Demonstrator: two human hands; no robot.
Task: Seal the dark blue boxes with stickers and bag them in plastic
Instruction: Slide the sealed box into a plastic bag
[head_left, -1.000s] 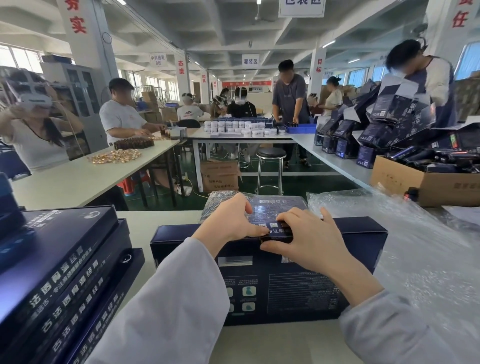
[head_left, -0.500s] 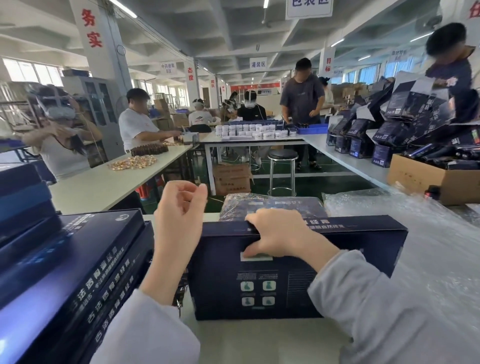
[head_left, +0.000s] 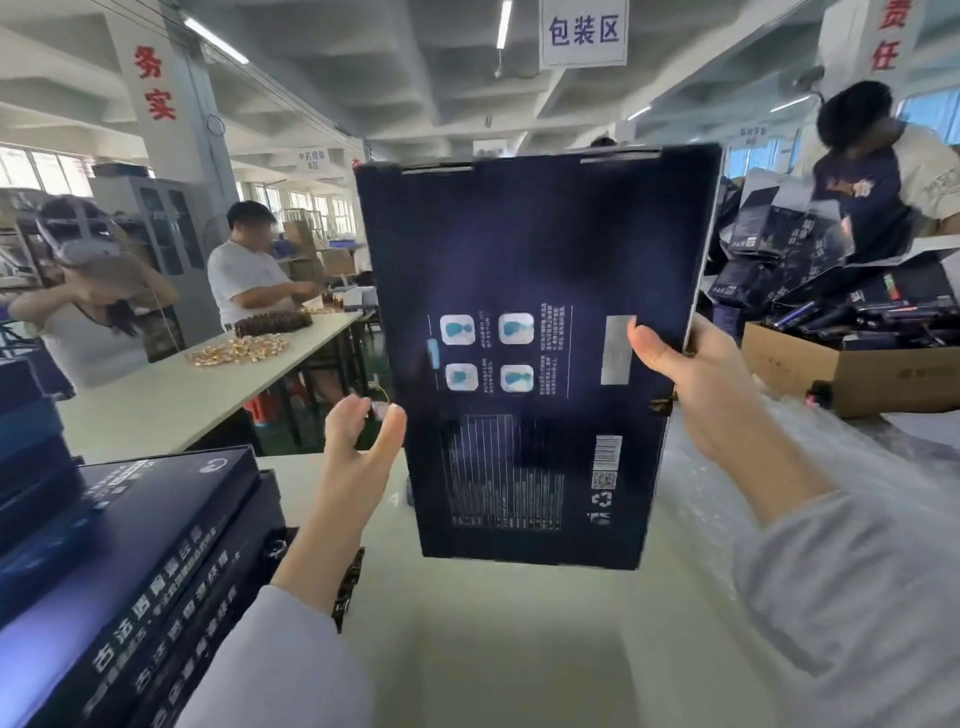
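A big packing hall with white pillars, strip lights and a hanging sign (head_left: 582, 31) lay behind a pale table (head_left: 493, 649). The box (head_left: 530, 260) was up in the air over that table, standing on its short end and leaning a little to the right, its printed back facing the camera: 4 small pictures, lines of text, a barcode and a QR code. A grey label (head_left: 617, 349) sat near its right edge. The right hand (head_left: 696, 384) grasped that edge, thumb flat on the printed face just beside the label, the other fingers hidden behind the box. The left hand (head_left: 358, 447) was raised at the box's lower left edge, fingers loose and half curled, grasping nothing; whether the thumb tip touched the edge could not be told. Both sleeves were light grey.

A stack (head_left: 130, 571) of like boxes lay on the table at the left. Crumpled plastic (head_left: 789, 499) covered the table at the right, and past it stood a carton (head_left: 841, 374) full of dark packs. On a long table at the left lay a heap of gold pieces (head_left: 239, 349), with 1 person in a white shirt (head_left: 249, 280) seated behind it, 1 more (head_left: 88, 312) further left, and 1 (head_left: 883, 171) standing behind the carton
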